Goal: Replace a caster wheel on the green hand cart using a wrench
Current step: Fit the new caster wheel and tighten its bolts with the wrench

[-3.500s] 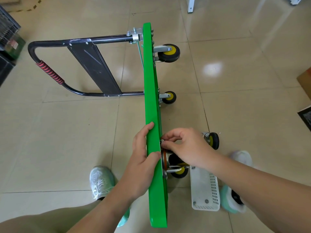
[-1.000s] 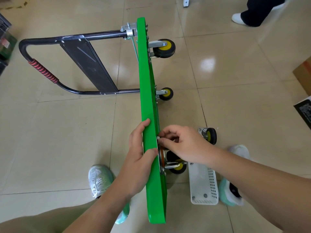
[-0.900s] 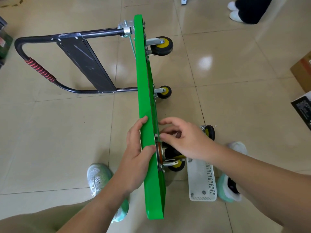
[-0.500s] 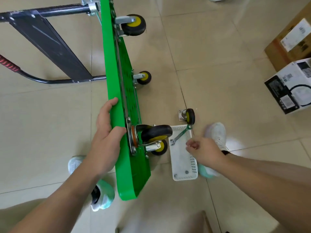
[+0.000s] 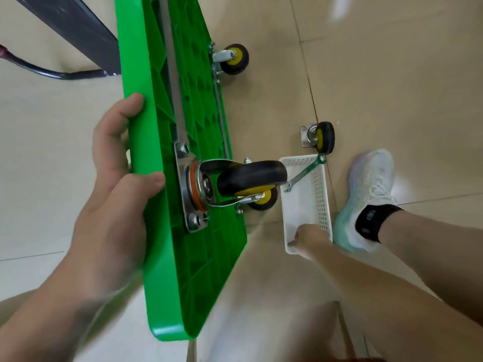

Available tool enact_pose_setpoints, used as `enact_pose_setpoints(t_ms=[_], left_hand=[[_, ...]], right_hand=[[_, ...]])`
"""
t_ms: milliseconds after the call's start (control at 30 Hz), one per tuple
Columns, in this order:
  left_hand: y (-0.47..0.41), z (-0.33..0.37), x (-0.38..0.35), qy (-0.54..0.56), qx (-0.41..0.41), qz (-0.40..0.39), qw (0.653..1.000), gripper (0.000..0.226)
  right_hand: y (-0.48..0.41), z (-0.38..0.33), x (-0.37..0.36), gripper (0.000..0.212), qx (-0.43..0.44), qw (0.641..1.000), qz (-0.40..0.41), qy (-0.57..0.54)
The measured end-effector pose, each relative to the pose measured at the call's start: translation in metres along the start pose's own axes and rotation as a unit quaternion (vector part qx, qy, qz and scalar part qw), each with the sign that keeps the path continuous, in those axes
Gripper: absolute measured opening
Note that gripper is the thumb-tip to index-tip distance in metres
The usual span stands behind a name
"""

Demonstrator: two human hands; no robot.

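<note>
The green hand cart (image 5: 167,126) stands on its side edge on the floor, underside facing right. My left hand (image 5: 115,194) grips its upper edge, thumb on the underside. A black-and-yellow caster wheel (image 5: 251,176) is bolted by a metal plate close to that hand. A loose caster wheel (image 5: 322,138) lies on the floor to the right. A green-handled wrench (image 5: 304,172) leans across the far end of a white basket (image 5: 317,194). My right hand (image 5: 307,237) reaches into the basket's near end, fingertips down on its bottom; whether they hold anything is hidden.
Two more casters (image 5: 234,58) are mounted on the cart's lower side. The black folded handle (image 5: 68,27) lies on the floor at the left. My right shoe (image 5: 371,194) stands beside the basket. Tiled floor extends to the right.
My right hand left the caster's mounting plate, swung right and down, and now reaches into the near end of the basket. My head has moved closer and rightward. The left hand still holds the cart.
</note>
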State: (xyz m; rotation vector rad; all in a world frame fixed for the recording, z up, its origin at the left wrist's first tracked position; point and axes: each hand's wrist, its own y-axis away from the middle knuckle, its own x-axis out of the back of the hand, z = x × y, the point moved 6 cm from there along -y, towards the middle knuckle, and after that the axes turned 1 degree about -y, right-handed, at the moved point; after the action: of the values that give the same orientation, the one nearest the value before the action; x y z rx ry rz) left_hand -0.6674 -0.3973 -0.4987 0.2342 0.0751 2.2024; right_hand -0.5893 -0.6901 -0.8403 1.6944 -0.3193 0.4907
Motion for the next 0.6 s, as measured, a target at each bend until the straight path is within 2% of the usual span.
enact_pose_setpoints(t_ms=[100, 200, 400, 500, 533, 600], left_hand=[[0.001, 0.003, -0.005, 0.009, 0.000, 0.013, 1.000, 0.085], [0.002, 0.005, -0.006, 0.000, 0.017, 0.030, 0.999, 0.088], [0.006, 0.011, -0.009, 0.009, 0.026, 0.032, 0.999, 0.084], [0.004, 0.009, -0.009, 0.016, 0.023, 0.036, 0.999, 0.085], [0.003, 0.007, -0.008, 0.018, 0.022, 0.037, 0.999, 0.085], [0.002, 0.003, -0.005, 0.019, 0.022, 0.030, 0.999, 0.086]], right_hand=[[-0.009, 0.004, -0.012, 0.037, -0.038, 0.999, 0.008, 0.025], [-0.013, 0.002, -0.015, 0.030, -0.065, 0.998, 0.022, 0.015], [-0.017, -0.014, -0.020, 0.016, -0.055, 0.998, -0.032, -0.025], [-0.020, -0.023, -0.020, 0.035, -0.045, 0.998, -0.022, -0.035], [-0.018, -0.026, -0.020, 0.033, -0.044, 0.998, -0.022, -0.036], [-0.011, -0.026, -0.015, 0.013, -0.046, 0.998, 0.000, -0.043]])
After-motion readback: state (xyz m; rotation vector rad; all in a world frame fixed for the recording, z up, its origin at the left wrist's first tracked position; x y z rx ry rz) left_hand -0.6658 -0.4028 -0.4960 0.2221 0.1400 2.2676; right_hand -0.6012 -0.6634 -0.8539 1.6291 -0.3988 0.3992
